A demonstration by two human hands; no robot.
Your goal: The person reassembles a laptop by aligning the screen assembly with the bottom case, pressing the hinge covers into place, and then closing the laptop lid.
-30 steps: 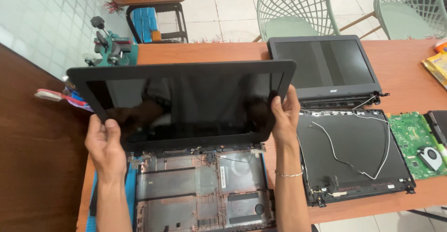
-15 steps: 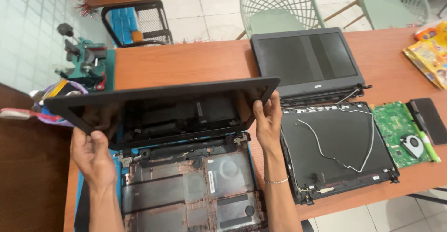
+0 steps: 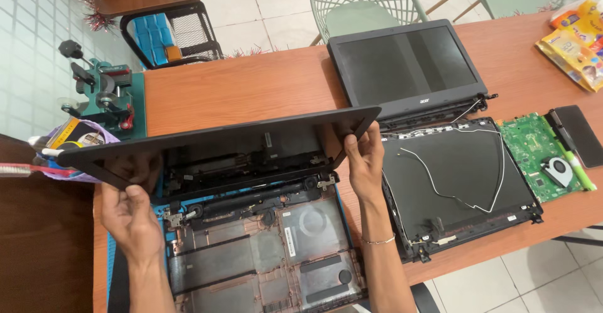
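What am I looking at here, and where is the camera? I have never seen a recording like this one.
There is no machine: a person works with two bare hands, and the single camera sits on their head, looking down at an orange-brown table. The left hand and the right hand each grip one end of a black laptop screen frame, holding it nearly flat above an opened laptop base that lies on a blue mat. To the right lie a black back cover with loose white wires, a second laptop screen, a green circuit board with a fan and yellow packets. At the left edge stands a small green clamp tool. Pale green chairs stand behind the table.
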